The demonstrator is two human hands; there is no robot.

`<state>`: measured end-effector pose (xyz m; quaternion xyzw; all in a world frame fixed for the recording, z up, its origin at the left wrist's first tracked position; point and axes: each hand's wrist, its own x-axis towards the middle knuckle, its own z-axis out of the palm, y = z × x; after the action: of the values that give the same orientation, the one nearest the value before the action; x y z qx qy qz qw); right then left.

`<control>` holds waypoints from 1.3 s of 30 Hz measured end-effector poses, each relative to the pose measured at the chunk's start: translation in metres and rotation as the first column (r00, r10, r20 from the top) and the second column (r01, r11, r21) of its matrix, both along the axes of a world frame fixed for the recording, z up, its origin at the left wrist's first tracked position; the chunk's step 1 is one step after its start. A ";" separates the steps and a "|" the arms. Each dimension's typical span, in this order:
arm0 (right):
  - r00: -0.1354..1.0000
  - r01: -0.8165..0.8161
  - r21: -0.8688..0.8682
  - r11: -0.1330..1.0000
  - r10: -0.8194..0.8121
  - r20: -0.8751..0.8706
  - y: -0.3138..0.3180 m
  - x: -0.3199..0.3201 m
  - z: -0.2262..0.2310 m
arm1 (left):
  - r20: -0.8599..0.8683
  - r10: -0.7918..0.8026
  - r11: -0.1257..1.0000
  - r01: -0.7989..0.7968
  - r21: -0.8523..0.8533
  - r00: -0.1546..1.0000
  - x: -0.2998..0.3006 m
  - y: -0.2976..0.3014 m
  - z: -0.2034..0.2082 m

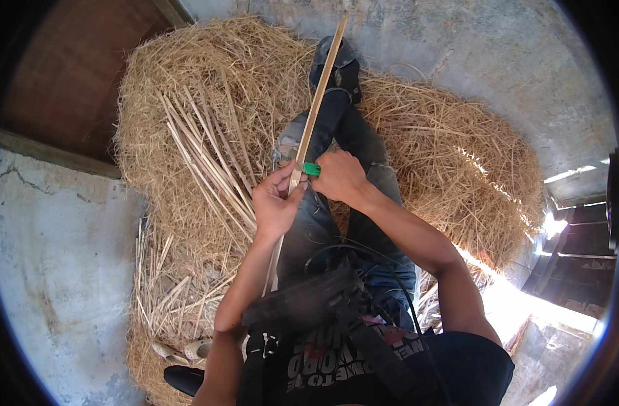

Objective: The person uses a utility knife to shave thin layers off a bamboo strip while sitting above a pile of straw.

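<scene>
Both arms come in from the bottom, elbows bent out to the sides, and the two hands meet over the person's legs [384,186]. The left hand [277,201] is partly curled, palm turned up, pinching one long pale strip [321,95] (bamboo or wood, I'd say) between thumb and fingers. The right hand [339,177] is just beside it, back of the hand up, closed in a fist on one small green tool [311,168]. Only a bit of green pokes out toward the strip; can't tell if it's actually touching, and I can't make out a blade.

The strip slants up from the left hand, over the jeans, to past the dark footwear [336,71].

Counts: one strip in hand, one green tool, and a bunch of loose strips [204,159] on the straw [187,88] to the left. I get at least eight, but they overlap too much for an exact number. A second scatter of thinner pieces [164,277] lies lower down, too tangled to count.

Closest thing to containers: at least two hollow-looking pale pieces [198,349] at lower left, by the left forearm. Can't see whether anything's inside.
</scene>
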<state>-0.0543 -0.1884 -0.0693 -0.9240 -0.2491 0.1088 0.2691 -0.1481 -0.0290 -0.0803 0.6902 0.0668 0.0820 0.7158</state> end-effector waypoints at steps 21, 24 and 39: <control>0.779 0.530 -0.018 0.848 -0.478 0.406 -0.154 0.199 -0.043 | -0.067 -0.224 0.958 0.232 0.168 0.972 -0.075 -0.006 -0.004; 0.672 0.701 0.308 0.643 -0.740 0.013 -0.180 0.203 -0.008 | -0.063 -0.331 0.914 0.337 0.226 0.941 -0.100 0.019 0.001; 0.987 0.161 0.221 0.962 -0.154 -0.050 -0.039 0.011 0.019 | -0.101 -0.084 0.996 0.083 -0.010 0.991 -0.019 0.008 0.014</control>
<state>-0.0435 -0.2277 -0.0504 -0.9026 -0.1813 0.0730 0.3835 -0.1672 -0.0207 -0.0661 0.6937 0.0743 0.0167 0.7162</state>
